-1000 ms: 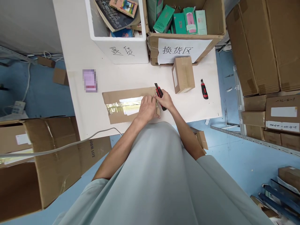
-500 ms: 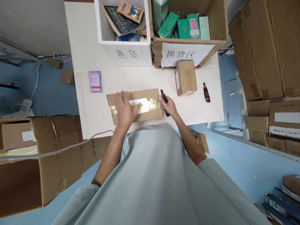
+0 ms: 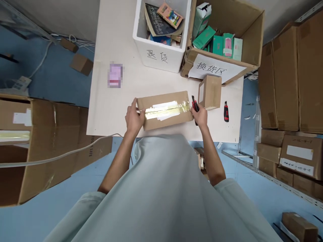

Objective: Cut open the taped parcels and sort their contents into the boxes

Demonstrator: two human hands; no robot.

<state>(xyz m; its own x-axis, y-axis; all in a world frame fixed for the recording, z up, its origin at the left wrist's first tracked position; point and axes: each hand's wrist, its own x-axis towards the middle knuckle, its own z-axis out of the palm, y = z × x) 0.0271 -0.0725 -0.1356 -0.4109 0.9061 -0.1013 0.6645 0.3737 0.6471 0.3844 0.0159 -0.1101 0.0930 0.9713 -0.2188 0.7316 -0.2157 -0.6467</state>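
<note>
A flat brown cardboard box (image 3: 165, 125) with clear shiny tape and a white label lies across the front of the table. My left hand (image 3: 134, 118) grips the box's left end, its thumb on the top face and its fingers around the edge. At the other end, my right hand (image 3: 201, 116) is closed around a red and black utility knife (image 3: 194, 103), its thumb tip at the box's right edge. Part of the knife is hidden by the fingers.
A small carton (image 3: 214, 92) and a second utility knife (image 3: 226, 112) are to the right. Behind stand a white foam bin (image 3: 161, 57) of books and a carton (image 3: 188, 69) of green boxes. A blurred purple item (image 3: 115, 75) lies left. A cable (image 3: 75, 151) hangs at lower left.
My left hand has gone from lying flat on top of the box to gripping its left end. My right hand keeps the utility knife at the right end. The camera view has shifted and turned.
</note>
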